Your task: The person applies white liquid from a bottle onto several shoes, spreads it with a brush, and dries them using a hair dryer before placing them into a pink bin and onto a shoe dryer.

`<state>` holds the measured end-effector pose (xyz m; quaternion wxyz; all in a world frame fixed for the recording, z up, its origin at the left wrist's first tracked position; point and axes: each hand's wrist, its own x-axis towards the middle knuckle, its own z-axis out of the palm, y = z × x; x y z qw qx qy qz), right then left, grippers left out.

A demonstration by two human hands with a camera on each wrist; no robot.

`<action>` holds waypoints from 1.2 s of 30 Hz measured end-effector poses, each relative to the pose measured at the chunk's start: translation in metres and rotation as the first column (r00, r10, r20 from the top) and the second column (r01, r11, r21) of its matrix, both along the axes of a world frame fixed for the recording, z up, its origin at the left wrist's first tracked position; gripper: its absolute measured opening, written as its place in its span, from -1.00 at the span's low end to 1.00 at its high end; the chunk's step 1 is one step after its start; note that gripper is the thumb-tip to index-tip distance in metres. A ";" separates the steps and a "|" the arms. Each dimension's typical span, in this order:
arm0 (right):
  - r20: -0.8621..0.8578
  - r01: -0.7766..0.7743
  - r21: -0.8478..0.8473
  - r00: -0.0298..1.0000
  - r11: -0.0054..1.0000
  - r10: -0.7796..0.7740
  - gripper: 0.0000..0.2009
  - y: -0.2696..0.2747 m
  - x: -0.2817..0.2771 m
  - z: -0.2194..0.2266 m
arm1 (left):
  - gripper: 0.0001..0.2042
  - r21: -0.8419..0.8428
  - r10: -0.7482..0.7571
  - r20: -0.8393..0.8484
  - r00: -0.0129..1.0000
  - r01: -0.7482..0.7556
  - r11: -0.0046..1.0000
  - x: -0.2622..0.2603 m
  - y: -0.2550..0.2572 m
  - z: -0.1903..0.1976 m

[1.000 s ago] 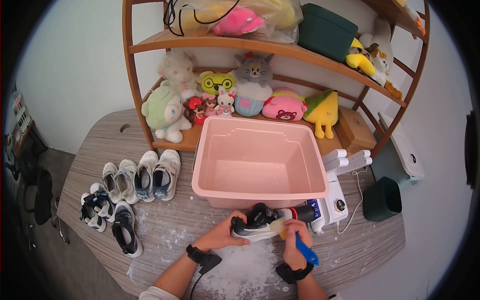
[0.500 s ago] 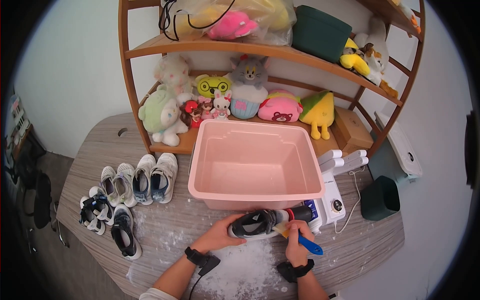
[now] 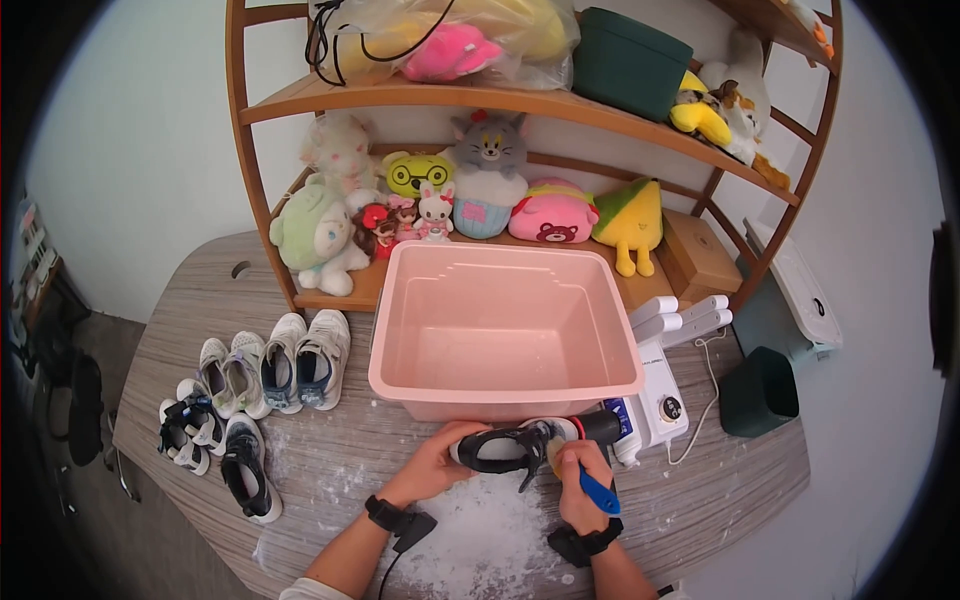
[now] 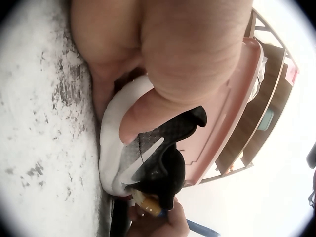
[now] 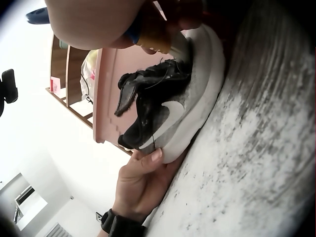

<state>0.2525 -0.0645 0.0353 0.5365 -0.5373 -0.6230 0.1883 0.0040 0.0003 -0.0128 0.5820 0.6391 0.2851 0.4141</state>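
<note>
A black-and-grey sneaker (image 3: 497, 450) with a white sole and white swoosh is close over the powdered table, its opening facing up and its toe to the right. My left hand (image 3: 430, 468) grips it at the heel, thumb along the side in the right wrist view. A black strap (image 5: 127, 96) hangs loose from its upper. My right hand (image 3: 584, 485) holds a brush with a blue handle (image 3: 600, 494). Its pale bristles (image 5: 180, 48) are against the toe end of the sneaker, partly hidden by my fingers in the right wrist view.
White powder (image 3: 470, 535) covers the table before me. A pink tub (image 3: 500, 408) stands just behind the sneaker. To the right are a black cylinder (image 3: 601, 427), a white appliance (image 3: 655, 400) and a dark green bin (image 3: 760, 395). Several shoes (image 3: 322, 360) line the left, below the toy shelf.
The sneaker has rolled so its opening shows more from above, and its strap now hangs toward me. The brush has shifted along the toe. The head view has moved slightly.
</note>
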 end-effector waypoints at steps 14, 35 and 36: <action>-0.239 -0.168 0.047 0.955 0.985 0.175 -0.68 -0.012 -0.004 0.000 | -0.30 -0.054 -0.032 -0.027 0.999 0.031 0.998 -0.001 -0.003 0.007; -0.239 -0.094 -0.006 0.967 0.996 0.090 -0.58 -0.014 -0.001 -0.001 | -0.28 -0.046 -0.031 0.036 0.999 0.032 0.998 0.000 -0.002 0.007; -0.261 -0.084 0.015 0.962 0.996 0.085 -0.58 -0.013 0.001 -0.003 | -0.28 -0.041 -0.027 0.037 0.999 0.028 0.999 0.000 -0.002 0.005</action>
